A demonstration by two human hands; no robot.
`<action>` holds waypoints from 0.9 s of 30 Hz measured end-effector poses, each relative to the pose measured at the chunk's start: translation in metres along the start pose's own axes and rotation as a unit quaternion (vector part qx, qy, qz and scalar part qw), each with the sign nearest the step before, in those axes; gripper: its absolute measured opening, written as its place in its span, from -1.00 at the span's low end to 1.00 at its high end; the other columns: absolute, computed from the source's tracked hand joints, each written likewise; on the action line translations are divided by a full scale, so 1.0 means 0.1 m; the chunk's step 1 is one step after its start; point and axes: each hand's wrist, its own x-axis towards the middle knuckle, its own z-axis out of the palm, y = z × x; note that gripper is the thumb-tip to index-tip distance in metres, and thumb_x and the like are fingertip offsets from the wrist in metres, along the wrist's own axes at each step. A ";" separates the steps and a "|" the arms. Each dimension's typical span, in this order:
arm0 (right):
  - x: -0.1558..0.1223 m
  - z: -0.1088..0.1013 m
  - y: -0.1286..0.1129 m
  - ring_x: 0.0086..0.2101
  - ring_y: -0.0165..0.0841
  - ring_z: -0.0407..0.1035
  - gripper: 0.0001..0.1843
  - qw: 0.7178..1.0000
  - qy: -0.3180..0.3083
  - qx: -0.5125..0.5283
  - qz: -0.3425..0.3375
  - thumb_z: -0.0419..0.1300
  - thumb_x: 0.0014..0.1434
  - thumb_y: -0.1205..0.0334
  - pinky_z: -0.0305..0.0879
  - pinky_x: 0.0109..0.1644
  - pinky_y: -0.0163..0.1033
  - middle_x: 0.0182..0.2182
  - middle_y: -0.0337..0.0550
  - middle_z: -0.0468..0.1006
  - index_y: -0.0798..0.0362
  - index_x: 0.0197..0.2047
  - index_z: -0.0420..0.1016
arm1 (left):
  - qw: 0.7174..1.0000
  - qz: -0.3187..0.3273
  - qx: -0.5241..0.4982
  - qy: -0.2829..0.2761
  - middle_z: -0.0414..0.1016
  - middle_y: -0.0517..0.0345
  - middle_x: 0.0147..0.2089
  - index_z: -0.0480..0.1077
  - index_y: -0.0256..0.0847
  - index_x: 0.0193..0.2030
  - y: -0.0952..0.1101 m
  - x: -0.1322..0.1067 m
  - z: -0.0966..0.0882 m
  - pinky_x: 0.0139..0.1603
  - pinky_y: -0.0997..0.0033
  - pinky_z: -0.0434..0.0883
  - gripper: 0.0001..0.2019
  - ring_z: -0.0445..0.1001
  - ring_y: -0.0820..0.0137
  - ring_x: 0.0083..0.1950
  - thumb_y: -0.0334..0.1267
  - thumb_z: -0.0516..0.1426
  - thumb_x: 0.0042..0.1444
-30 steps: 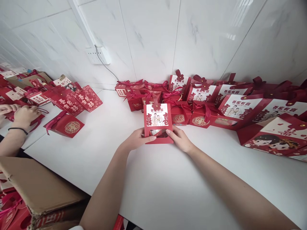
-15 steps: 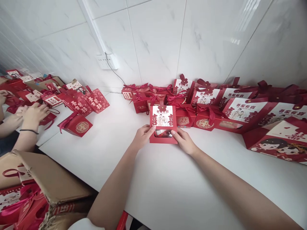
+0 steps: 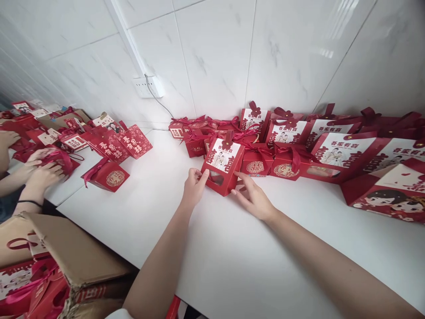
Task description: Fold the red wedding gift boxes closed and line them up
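Observation:
A small red gift box [image 3: 222, 165] with a white picture panel and a clear window stands on the white table [image 3: 232, 248], turned at an angle. My left hand [image 3: 194, 188] grips its left lower corner with thumb and fingers. Beside the box's right lower edge lies my right hand [image 3: 253, 199], fingers stretched out and touching or almost touching it. Just behind the box is a crowded row of red gift boxes [image 3: 265, 150] with ribbons along the wall.
Larger red gift bags [image 3: 372, 168] line the wall at right. More red boxes [image 3: 109, 148] lie at left, where another person's hands [image 3: 40, 173] work on one. An open cardboard carton [image 3: 63, 261] sits at lower left. A wall socket [image 3: 148, 86] with a cable is on the tiles.
The box has been turned to the left and set back toward the row. My right hand has let go of it and opened; my left hand still holds its corner.

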 end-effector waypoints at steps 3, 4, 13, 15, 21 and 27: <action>0.04 0.00 0.01 0.13 -0.16 0.34 -0.39 0.996 0.030 0.084 0.029 0.01 0.34 -0.11 0.31 0.20 0.02 0.35 0.02 0.15 -0.08 0.37 0.05 | 0.998 -0.046 -0.036 -0.027 0.43 0.19 -0.26 0.22 -0.13 -0.25 0.05 -0.02 -0.03 -0.22 0.34 0.44 -0.53 0.45 0.34 -0.16 0.27 0.14 0.06; 0.05 0.00 0.02 0.15 -0.16 0.32 -0.42 0.991 0.036 0.122 0.045 0.01 0.34 -0.13 0.29 0.21 0.02 0.34 0.00 0.19 -0.09 0.33 0.09 | 0.997 -0.052 -0.038 -0.050 0.46 0.15 -0.23 0.26 -0.14 -0.26 0.06 -0.03 -0.04 -0.20 0.31 0.45 -0.52 0.46 0.31 -0.13 0.28 0.12 0.07; 0.05 0.02 0.10 -0.05 -0.21 0.45 -0.65 0.964 0.065 0.249 0.070 0.13 0.28 -0.13 0.37 0.02 -0.10 0.03 -0.11 0.51 -0.07 -0.06 0.24 | 0.967 0.000 -0.091 -0.239 0.59 0.00 -0.09 0.54 -0.23 -0.14 0.11 -0.13 -0.01 0.00 0.23 0.41 -0.55 0.52 0.15 -0.03 0.14 0.14 0.15; 0.05 0.00 0.08 -0.03 -0.21 0.43 -0.65 0.968 0.071 0.230 0.067 0.05 0.33 -0.14 0.33 0.05 -0.11 0.04 -0.11 0.51 -0.08 -0.02 0.28 | 0.968 0.042 -0.119 -0.217 0.59 -0.01 -0.04 0.55 -0.23 -0.09 0.10 -0.14 0.05 0.00 0.26 0.42 -0.58 0.52 0.16 0.00 0.09 0.16 0.16; 0.04 -0.01 0.09 -0.14 -0.25 0.40 -0.60 0.973 0.070 0.205 0.083 -0.06 0.36 -0.21 0.31 0.00 -0.12 -0.15 -0.17 0.51 -0.07 -0.07 0.31 | 0.973 -0.006 -0.202 -0.114 0.63 0.01 -0.24 0.56 -0.30 -0.20 0.04 -0.15 0.20 -0.28 0.35 0.42 -0.60 0.57 0.21 -0.24 0.05 0.20 0.12; 0.09 0.02 0.18 -0.27 -0.29 0.43 -0.55 0.933 0.048 0.334 0.123 -0.04 0.30 -0.29 0.38 -0.27 -0.20 -0.26 -0.19 0.49 -0.06 -0.19 0.28 | 0.950 -0.084 -0.287 -0.091 0.63 0.00 -0.30 0.56 -0.30 -0.18 0.07 -0.12 0.16 -0.39 0.36 0.39 -0.57 0.58 0.20 -0.30 0.08 0.18 0.09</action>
